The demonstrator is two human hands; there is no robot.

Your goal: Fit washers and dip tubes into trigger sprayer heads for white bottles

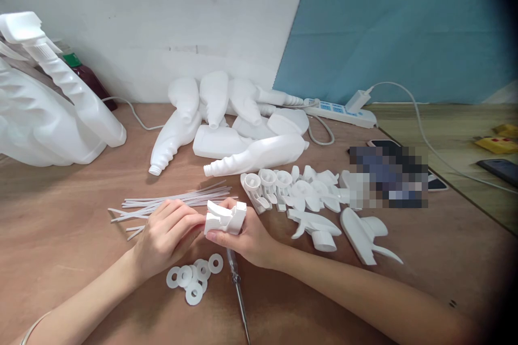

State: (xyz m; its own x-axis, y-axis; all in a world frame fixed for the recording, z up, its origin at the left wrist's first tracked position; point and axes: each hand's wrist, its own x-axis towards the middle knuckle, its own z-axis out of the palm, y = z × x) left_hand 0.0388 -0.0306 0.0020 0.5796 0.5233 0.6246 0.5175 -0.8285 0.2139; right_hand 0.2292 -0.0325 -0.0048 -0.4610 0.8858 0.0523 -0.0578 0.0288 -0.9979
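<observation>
Both hands meet at table centre on one white trigger sprayer head (225,218). Right hand (246,240) grips it from below, fingers closed around body; left hand (168,234) pinches its near end w/ fingertips. Flat white washers (195,276) lie just below the hands, a screwdriver (238,285) beside them (tip toward viewer). Thin dip tubes (170,200) lie behind left hand. More sprayer heads (307,199) sit to the right; empty white bottles (230,129) are piled farther back.

Brown table (60,215): washers (194,277) and screwdriver (238,285) below grip; tubes (174,199) behind-left; bottles (230,129) beyond; trigger heads (307,199) right.
</observation>
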